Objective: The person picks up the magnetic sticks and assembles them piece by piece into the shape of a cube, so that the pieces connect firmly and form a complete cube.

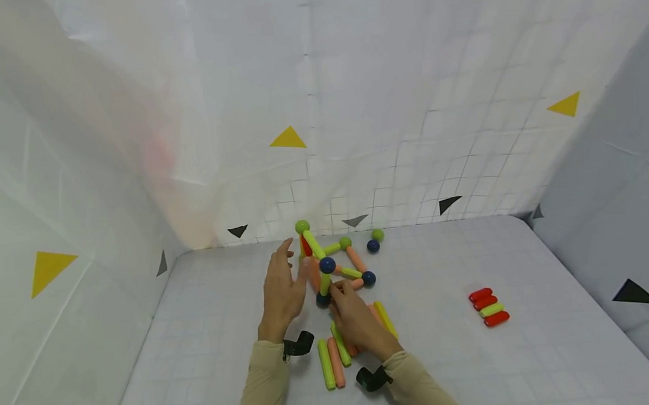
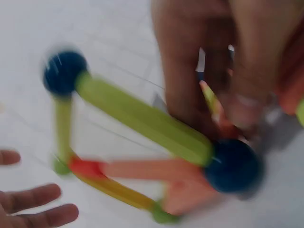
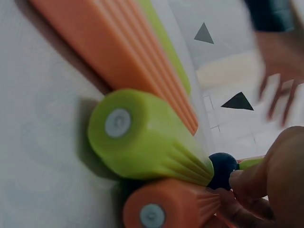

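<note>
A frame of magnetic sticks and balls stands on the table: a raised blue ball, a lower blue ball, green balls, and light-green, orange, red and yellow sticks. My left hand is beside its left side, fingers extended and holding nothing. At the lower blue ball, my right hand pinches an orange stick, though its fingers partly hide the joint. The raised blue ball joins a slanting light-green stick and an upright light-green stick.
Loose light-green and orange sticks lie near the forearms, with a yellow stick beside the right hand. A loose green ball and blue ball sit behind. Short red sticks and a light-green one lie right.
</note>
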A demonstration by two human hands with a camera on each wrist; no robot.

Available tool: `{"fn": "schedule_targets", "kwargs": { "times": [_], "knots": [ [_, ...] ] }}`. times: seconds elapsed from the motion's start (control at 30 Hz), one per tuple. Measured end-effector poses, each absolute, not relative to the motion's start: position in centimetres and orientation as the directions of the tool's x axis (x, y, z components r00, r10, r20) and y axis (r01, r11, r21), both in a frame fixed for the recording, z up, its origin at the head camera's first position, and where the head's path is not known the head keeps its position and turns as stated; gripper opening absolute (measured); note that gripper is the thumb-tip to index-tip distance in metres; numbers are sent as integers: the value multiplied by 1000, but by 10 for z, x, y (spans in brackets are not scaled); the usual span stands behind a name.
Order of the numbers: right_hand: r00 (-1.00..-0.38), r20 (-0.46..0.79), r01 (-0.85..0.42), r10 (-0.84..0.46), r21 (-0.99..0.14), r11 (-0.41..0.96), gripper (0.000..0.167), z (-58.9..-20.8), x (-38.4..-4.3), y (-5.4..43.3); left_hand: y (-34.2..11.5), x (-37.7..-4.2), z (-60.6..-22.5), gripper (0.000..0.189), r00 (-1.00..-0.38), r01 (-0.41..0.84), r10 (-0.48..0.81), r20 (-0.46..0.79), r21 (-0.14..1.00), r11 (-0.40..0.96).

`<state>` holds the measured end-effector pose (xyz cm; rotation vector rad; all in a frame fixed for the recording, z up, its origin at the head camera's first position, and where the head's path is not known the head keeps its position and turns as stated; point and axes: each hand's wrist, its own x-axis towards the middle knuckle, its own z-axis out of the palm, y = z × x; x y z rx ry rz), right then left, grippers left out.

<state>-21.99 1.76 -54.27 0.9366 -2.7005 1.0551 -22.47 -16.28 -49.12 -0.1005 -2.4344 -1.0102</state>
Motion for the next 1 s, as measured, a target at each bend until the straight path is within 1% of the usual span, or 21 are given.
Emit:
{"fn": "schedule_targets", "kwargs": {
  "times": [0.07, 0.13, 0.2, 0.27, 0.33, 0.37, 0.43, 0.5, 0.57, 0.6, 0.67, 0.77, 0.83, 0.87, 0.93, 1.0],
  "knots": [
    [-802, 310, -588, -510, -559, 584, 49, -543, -220, 18, -152, -216, -477, 72, -840, 298, -56, 540, 544, 784],
    [-799, 307, -593, -517, -547, 592, 48, -543, -220, 18, -141, -211, -469, 74, -829, 323, 11, 559, 463, 825],
    [-796, 304, -597, -524, -542, 592, 44, -542, -221, 17, -132, -209, -467, 68, -828, 323, 57, 557, 393, 861],
    [-790, 303, -601, -533, -549, 580, 41, -542, -224, 19, -128, -209, -467, 57, -827, 302, 68, 557, 340, 891],
    [-791, 322, -600, -520, -574, 557, 39, -539, -228, 24, -129, -209, -470, 48, -822, 286, 64, 565, 313, 906],
    [-792, 353, -602, -499, -589, 539, 37, -537, -231, 28, -130, -209, -471, 45, -821, 288, 70, 567, 304, 908],
    [-790, 434, -612, -433, -606, 508, 37, -534, -240, 40, -134, -209, -472, 43, -814, 312, 93, 573, 297, 903],
    [-797, 509, -603, -327, -622, 500, 38, -531, -249, 56, -140, -209, -472, 42, -809, 353, 133, 572, 292, 889],
    [-813, 549, -558, -195, -638, 531, 37, -529, -259, 75, -145, -210, -471, 41, -811, 391, 165, 562, 310, 867],
    [-830, 543, -513, -127, -654, 556, 37, -529, -264, 85, -148, -210, -471, 41, -814, 407, 176, 554, 327, 853],
    [-874, 486, -382, 2, -691, 613, 43, -529, -273, 104, -153, -211, -470, 40, -824, 427, 188, 535, 368, 826],
    [-931, 331, -159, 153, -745, 648, 59, -533, -285, 130, -157, -212, -469, 40, -832, 450, 199, 517, 420, 789],
    [-958, 213, -42, 193, -769, 638, 69, -537, -291, 143, -160, -212, -469, 40, -833, 459, 207, 514, 429, 778],
    [-966, 162, -2, 199, -780, 625, 72, -539, -294, 148, -160, -213, -469, 41, -832, 463, 211, 513, 433, 774],
    [-976, 82, 58, 202, -794, 605, 72, -545, -300, 157, -161, -213, -470, 42, -835, 466, 217, 506, 441, 767],
    [-979, 37, 91, 201, -802, 590, 68, -549, -306, 163, -162, -213, -471, 44, -840, 466, 218, 497, 453, 760]
  ]
}}
